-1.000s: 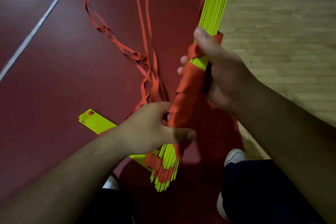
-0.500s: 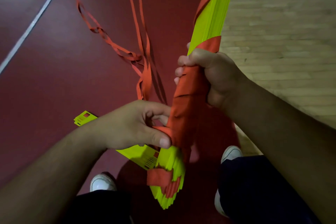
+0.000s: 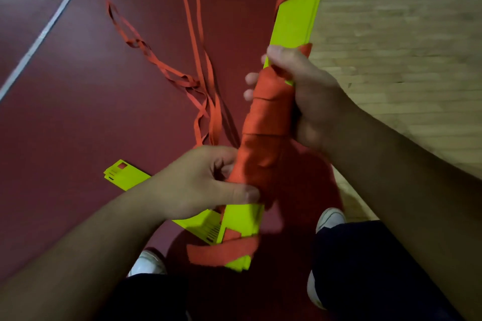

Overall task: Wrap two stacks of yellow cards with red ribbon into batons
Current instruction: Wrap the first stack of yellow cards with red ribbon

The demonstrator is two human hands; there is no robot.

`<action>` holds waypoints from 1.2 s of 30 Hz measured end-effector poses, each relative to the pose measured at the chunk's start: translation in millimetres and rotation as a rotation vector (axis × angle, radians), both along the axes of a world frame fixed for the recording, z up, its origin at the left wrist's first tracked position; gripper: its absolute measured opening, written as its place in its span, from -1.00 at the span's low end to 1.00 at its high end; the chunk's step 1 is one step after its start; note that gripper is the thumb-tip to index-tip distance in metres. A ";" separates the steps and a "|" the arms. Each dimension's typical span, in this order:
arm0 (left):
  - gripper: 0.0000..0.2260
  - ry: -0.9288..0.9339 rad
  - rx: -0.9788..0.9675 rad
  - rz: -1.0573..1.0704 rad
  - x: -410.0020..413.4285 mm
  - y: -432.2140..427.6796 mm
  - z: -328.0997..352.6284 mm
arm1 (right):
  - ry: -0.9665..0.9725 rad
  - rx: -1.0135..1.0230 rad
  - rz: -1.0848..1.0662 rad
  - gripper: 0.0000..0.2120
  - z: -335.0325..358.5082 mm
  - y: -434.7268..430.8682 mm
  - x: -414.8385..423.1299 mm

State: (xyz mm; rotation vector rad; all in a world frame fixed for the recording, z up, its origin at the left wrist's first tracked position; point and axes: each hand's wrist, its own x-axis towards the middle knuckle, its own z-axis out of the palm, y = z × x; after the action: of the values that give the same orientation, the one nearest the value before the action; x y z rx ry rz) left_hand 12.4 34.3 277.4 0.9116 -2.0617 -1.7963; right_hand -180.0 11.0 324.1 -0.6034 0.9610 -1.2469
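Right hand (image 3: 307, 101) is clamping the upper part of the first card stack (image 3: 294, 21); left hand (image 3: 206, 182) is pinching the red ribbon (image 3: 263, 133) at mid-stack. Middle densely wrapped, ends sparse. Second stack (image 3: 127, 176) lying unwrapped on the floor (image 3: 78, 112), near left.

Print on floor card (image 3: 208, 229) too small; nothing legible.

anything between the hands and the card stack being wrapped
Only the red ribbon wound on it: the left hand grips the yellow card stack low, the right hand higher, both over ribbon turns.
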 end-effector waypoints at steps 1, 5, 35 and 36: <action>-0.69 -0.073 -0.101 0.057 -0.5 0.2 -3.5 | 0.068 0.042 -0.056 -0.85 -3.3 -1.2 2.0; -0.63 -0.162 -0.238 0.153 -8.3 9.0 -6.4 | 0.246 0.142 -0.217 -0.72 -19.9 -3.1 8.7; -0.71 0.234 0.251 -0.074 -14.9 9.0 -14.2 | -0.165 -0.004 0.032 -0.77 -5.9 -0.6 -8.0; -0.67 0.212 0.200 0.007 -15.5 8.7 -17.2 | -0.099 0.032 0.007 -0.80 -7.4 -2.2 -5.5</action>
State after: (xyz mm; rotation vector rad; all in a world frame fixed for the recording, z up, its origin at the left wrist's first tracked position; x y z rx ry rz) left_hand -3.0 43.0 260.2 0.7388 -1.7737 -2.0262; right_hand -185.5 8.7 316.7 -0.5146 0.8938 -1.2417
